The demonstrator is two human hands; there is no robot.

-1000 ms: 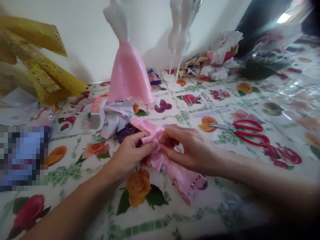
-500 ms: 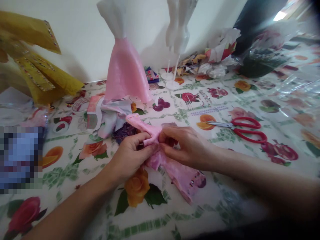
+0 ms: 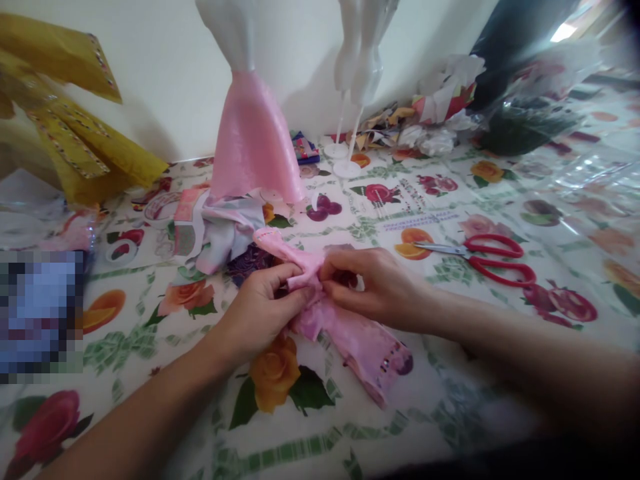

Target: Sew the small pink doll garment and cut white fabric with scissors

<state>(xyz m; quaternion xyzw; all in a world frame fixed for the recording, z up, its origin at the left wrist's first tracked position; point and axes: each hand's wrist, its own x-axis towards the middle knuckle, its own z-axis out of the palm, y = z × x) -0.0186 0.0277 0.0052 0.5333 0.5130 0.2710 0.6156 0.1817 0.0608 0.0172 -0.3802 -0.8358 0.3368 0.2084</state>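
Observation:
A small pink doll garment point(image 3: 367, 343) with two sleeve-like ends lies across the middle of the table, shiny beads showing near its lower right end. My left hand point(image 3: 265, 303) pinches its middle between thumb and fingers. From the right, my right hand point(image 3: 373, 283) is closed, thumb and fingertips pressed together on the pink cloth close to the left thumb. Anything thin between those fingertips is too small to make out. Behind the hands, a mannequin wears a pink skirt point(image 3: 255, 140), with grey-pink fabric scraps point(image 3: 227, 230) at its foot.
Red-handled scissors point(image 3: 475, 257) lie to the right. White doll mannequins point(image 3: 360, 73) stand at the back by the wall, near crumpled scraps point(image 3: 385, 127). A yellow outfit point(image 3: 75, 127) stands at the left, and a roll of tape point(image 3: 121, 251) lies below it. Clear plastic point(image 3: 600, 167) covers the far right.
The right hand's fingertips have shifted very slightly on the cloth, and the thumb and forefinger look a little further from the left thumb. The left hand keeps its hold.

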